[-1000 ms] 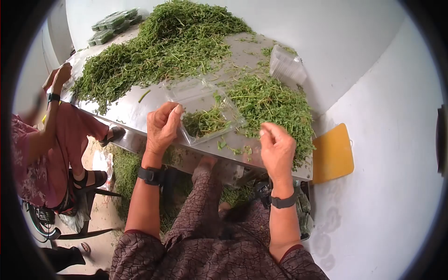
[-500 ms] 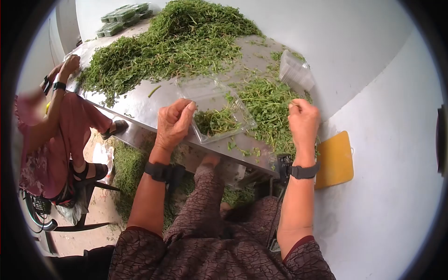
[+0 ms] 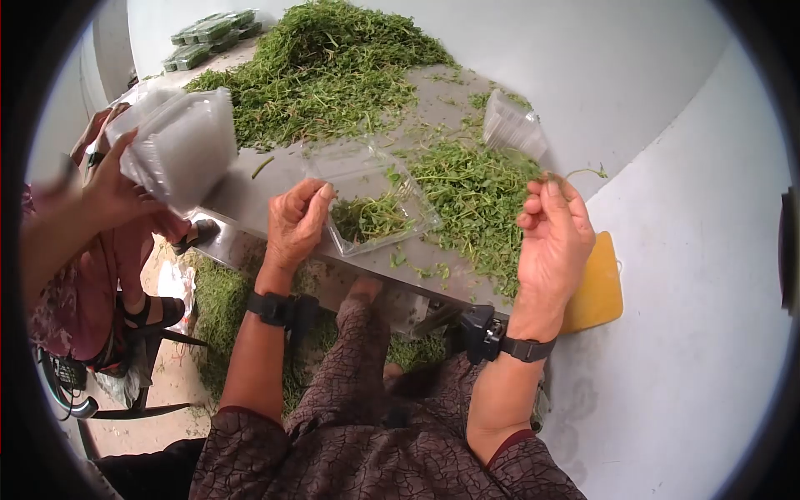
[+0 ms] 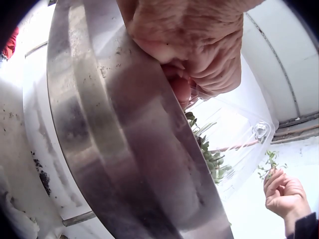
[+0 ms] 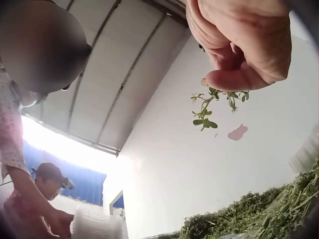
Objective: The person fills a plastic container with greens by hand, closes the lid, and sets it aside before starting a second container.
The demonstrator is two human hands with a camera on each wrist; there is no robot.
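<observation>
My left hand (image 3: 293,223) is at the table's front edge, its thumb and curled fingers pinching the near left side of an open clear plastic box (image 3: 343,242). Some green sprigs (image 3: 367,218) lie inside the box. My right hand (image 3: 557,233), raised over the right end of the table, pinches a thin leafy sprig (image 3: 587,172) between thumb and fingers. The right wrist view shows that sprig's small leaves (image 5: 205,122) hanging below the thumb. A smaller heap of greens (image 3: 471,200) lies between the box and my right hand.
A large heap of greens (image 3: 325,75) covers the back of the table. Filled boxes (image 3: 212,33) stand back left, nested clear containers (image 3: 512,125) back right. At left another person's hand (image 3: 117,187) is by a stack of clear containers (image 3: 192,146). A yellow board (image 3: 600,287) is at right.
My right hand has risen from the smaller heap with a sprig and turned palm upward. The stack of clear containers and another person's arm have come into view at left. My left hand stays at the box.
</observation>
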